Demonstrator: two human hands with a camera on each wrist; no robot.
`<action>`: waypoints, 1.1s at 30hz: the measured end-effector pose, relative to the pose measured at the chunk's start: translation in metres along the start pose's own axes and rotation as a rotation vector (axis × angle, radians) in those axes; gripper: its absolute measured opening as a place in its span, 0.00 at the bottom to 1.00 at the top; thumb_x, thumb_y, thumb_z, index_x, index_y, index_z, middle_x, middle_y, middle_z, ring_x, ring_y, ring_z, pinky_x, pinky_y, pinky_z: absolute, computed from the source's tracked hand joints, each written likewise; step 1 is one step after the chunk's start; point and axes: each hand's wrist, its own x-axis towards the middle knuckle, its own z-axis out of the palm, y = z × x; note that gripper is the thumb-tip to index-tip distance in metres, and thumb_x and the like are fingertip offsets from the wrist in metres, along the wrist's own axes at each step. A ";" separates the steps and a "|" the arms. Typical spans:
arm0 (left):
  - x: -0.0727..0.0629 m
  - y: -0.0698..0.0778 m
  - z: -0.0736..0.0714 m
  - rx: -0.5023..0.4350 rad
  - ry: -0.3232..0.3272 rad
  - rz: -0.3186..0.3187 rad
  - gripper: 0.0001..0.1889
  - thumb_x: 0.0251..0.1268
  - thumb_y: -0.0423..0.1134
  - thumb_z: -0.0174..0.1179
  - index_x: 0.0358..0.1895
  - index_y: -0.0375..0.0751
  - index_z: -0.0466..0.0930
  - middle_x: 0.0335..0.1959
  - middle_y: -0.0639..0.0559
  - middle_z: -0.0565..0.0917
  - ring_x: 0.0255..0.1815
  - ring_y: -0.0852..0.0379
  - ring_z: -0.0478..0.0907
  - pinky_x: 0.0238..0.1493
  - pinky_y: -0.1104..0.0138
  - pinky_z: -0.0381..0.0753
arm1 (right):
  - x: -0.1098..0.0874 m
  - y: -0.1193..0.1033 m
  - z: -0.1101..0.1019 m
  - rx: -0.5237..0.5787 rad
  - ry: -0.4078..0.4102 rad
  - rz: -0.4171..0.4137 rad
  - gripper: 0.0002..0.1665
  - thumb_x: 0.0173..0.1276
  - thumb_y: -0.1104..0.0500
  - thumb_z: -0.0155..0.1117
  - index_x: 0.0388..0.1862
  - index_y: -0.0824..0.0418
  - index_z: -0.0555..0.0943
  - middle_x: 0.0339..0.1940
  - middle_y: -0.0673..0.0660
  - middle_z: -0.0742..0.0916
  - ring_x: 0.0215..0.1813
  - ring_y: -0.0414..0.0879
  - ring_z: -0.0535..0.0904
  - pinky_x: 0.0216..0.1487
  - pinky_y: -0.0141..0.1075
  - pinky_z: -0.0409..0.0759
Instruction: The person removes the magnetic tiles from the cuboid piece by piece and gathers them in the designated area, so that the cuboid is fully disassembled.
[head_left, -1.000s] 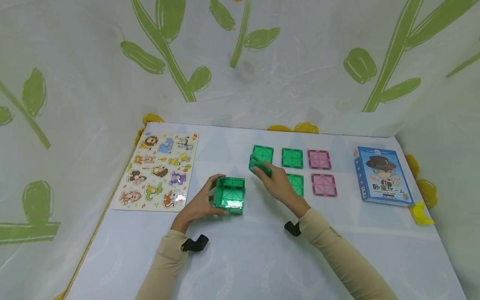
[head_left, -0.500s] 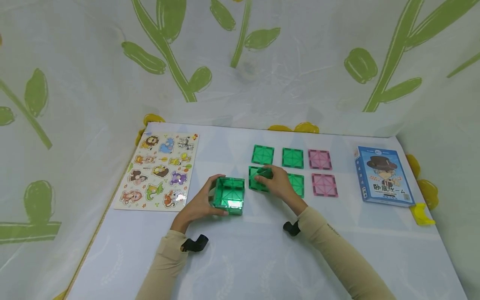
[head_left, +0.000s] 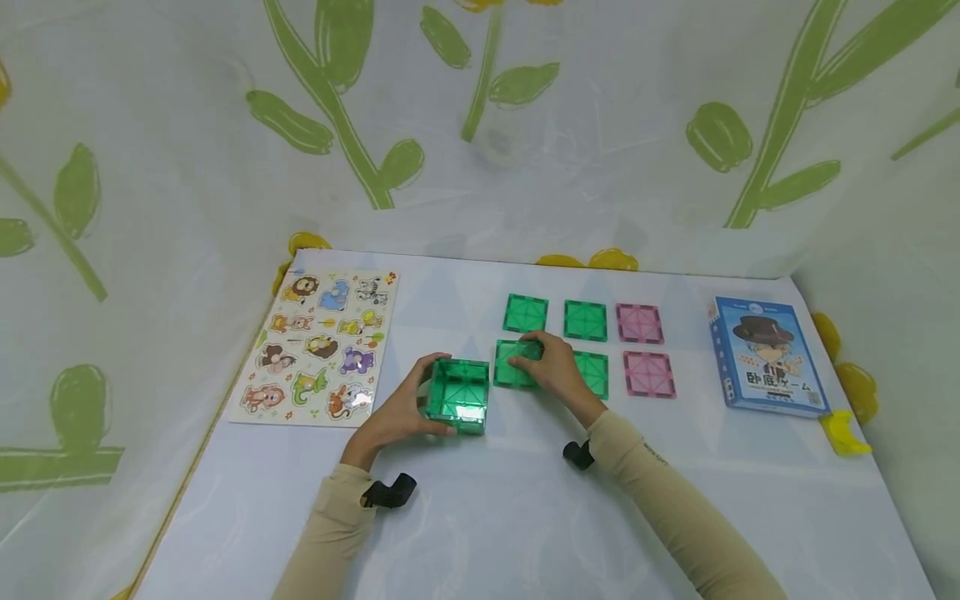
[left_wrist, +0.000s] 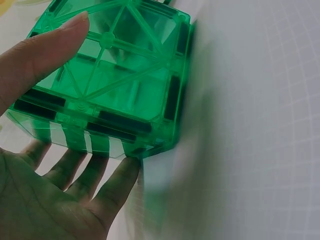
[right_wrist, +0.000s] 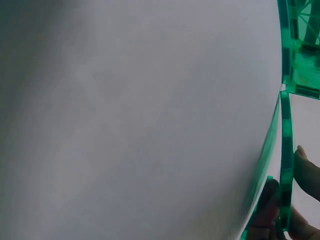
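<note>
Apparently bringing 1 green magnetic tile point(head_left: 514, 377) to a green tile cube point(head_left: 459, 397).
Left hand point(head_left: 403, 410) grips the cube's left side, thumb and fingers spread; right hand point(head_left: 553, 367) pinches the tile just right of it. Next likely calls for aligning edges.

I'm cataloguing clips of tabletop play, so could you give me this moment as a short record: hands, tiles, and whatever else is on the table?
Left hand: grips the green cube
Right hand: pinches a green tile
Held tile's place: just right of the cube; whether they touch, I cannot tell
Loose green tiles: three, lying flat
Pink tiles: two, flat, right of the green ones
Table's left side: animal board
Table's right side: blue box, with a yellow piece by its near right corner
</note>
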 end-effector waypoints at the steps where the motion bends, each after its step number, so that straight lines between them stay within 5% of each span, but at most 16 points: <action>1: 0.000 0.000 0.000 0.003 -0.002 0.001 0.59 0.41 0.34 0.80 0.77 0.58 0.51 0.80 0.40 0.55 0.81 0.32 0.51 0.73 0.35 0.64 | 0.000 0.000 0.000 -0.007 0.002 -0.003 0.28 0.64 0.51 0.73 0.60 0.62 0.81 0.65 0.63 0.83 0.63 0.57 0.78 0.65 0.52 0.78; 20: -0.014 0.006 0.001 0.015 -0.061 -0.038 0.61 0.40 0.34 0.81 0.78 0.62 0.50 0.82 0.44 0.51 0.83 0.31 0.45 0.74 0.31 0.57 | 0.003 -0.002 0.003 -0.177 0.007 -0.038 0.31 0.66 0.47 0.72 0.60 0.65 0.80 0.54 0.66 0.80 0.53 0.57 0.78 0.58 0.50 0.81; 26: -0.021 0.007 0.000 0.035 -0.102 -0.025 0.56 0.53 0.43 0.77 0.80 0.64 0.46 0.84 0.45 0.48 0.84 0.34 0.41 0.73 0.31 0.59 | 0.002 -0.003 0.002 -0.194 0.011 -0.027 0.31 0.66 0.47 0.71 0.60 0.65 0.79 0.56 0.66 0.79 0.54 0.58 0.78 0.59 0.51 0.81; 33: -0.023 0.006 -0.002 -0.035 -0.113 -0.013 0.34 0.78 0.47 0.52 0.81 0.58 0.47 0.84 0.45 0.47 0.84 0.35 0.41 0.77 0.32 0.51 | 0.001 -0.002 0.001 -0.190 -0.011 -0.025 0.29 0.66 0.49 0.72 0.60 0.65 0.79 0.57 0.66 0.77 0.53 0.57 0.78 0.58 0.51 0.81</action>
